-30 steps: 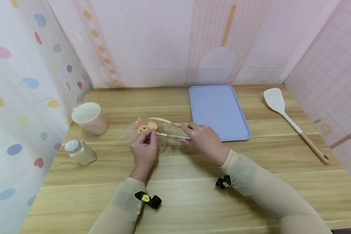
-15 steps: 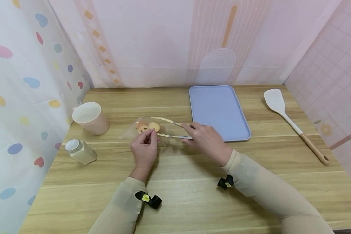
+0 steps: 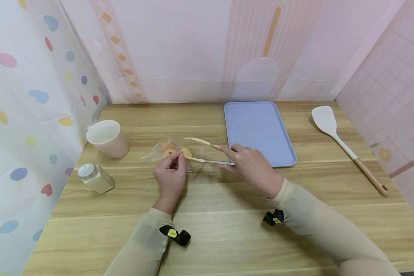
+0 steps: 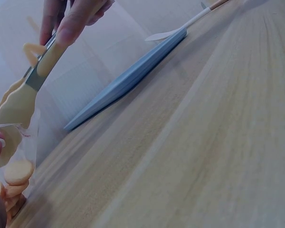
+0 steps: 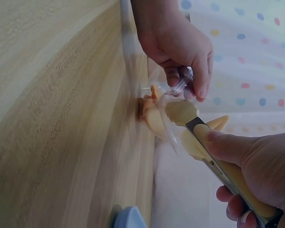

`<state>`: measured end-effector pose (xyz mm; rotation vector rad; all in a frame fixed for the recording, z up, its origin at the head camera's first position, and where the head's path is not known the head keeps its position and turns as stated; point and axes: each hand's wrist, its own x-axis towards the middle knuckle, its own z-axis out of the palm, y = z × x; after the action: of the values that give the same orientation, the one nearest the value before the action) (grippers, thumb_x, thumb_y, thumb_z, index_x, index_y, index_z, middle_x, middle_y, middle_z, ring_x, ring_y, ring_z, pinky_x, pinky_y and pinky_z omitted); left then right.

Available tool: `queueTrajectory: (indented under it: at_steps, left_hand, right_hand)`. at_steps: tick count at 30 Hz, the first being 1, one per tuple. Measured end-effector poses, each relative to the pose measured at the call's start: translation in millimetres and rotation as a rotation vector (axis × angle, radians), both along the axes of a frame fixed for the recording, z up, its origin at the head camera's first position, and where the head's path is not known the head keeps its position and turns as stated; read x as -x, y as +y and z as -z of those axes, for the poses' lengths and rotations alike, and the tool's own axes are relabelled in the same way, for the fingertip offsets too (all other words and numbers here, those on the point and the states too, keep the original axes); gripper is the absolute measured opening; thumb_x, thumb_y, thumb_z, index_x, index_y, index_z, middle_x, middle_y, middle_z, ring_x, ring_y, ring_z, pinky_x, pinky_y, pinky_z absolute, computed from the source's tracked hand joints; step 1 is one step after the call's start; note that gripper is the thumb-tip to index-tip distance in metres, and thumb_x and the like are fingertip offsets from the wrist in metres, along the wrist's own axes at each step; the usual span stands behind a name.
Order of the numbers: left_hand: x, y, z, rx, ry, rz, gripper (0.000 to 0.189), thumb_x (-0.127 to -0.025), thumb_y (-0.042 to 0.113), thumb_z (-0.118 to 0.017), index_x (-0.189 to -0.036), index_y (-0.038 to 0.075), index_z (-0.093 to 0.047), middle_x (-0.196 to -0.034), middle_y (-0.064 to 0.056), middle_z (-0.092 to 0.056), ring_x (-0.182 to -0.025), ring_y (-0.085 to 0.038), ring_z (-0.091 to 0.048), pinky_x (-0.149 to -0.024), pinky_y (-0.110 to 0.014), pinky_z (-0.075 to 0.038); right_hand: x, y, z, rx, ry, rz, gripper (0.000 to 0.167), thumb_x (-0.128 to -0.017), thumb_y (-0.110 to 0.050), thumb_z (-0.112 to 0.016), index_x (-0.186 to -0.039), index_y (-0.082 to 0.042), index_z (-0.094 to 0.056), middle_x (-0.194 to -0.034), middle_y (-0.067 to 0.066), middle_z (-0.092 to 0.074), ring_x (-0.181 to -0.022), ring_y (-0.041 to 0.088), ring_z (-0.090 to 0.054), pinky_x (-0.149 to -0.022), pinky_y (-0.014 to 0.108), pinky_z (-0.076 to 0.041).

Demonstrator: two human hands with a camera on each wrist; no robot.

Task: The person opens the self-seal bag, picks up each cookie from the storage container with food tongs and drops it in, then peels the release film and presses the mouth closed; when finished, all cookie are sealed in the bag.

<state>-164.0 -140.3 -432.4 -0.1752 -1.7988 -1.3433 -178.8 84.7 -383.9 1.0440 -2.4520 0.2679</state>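
Observation:
A clear plastic bag [image 3: 155, 150] with several round biscuits [image 3: 187, 152] inside lies on the table, left of centre. My left hand [image 3: 170, 174] pinches the bag's edge between thumb and fingers, also visible in the right wrist view. Cream-tipped metal tongs [image 3: 218, 162] are gripped in my right hand [image 3: 254, 168], their arms spread apart. In the right wrist view the tongs' scalloped tips [image 5: 183, 113] overlap the bag's mouth, right below the left fingers. The left wrist view shows biscuits [image 4: 19, 172] stacked in the bag beneath the tips, with nothing visible between the tong arms.
Behind my right hand lies a blue tray [image 3: 258, 126]. At the far right rests a white spatula [image 3: 331, 124] with a wooden handle. A pink mug [image 3: 111, 142] and a lidded jar of pale contents [image 3: 98, 181] stand at the left. Curtains [image 3: 186, 50] border the table's back and sides.
My right hand has drawn slightly to the right with the tongs, still spread. More of the bag and biscuits now shows. The left hand stays in place on the bag's edge.

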Motion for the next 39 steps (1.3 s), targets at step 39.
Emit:
queueTrajectory:
  at_steps: [39]
  left_hand:
    - [7.5,-6.3,16.5,-0.012,0.005,-0.010,0.005,-0.081,-0.012,-0.066,-0.082,-0.012,-0.070,-0.065,-0.016,-0.067,-0.052,-0.009,-0.060,-0.049,-0.011,-0.044]
  right_hand:
    - [35.2,176,5.5,0.183,-0.146,0.226,0.058,-0.073,-0.026,-0.084,-0.124,-0.008,-0.065,-0.111,0.013,-0.069,-0.049,0.008,-0.047,-0.052,0.033,-0.043]
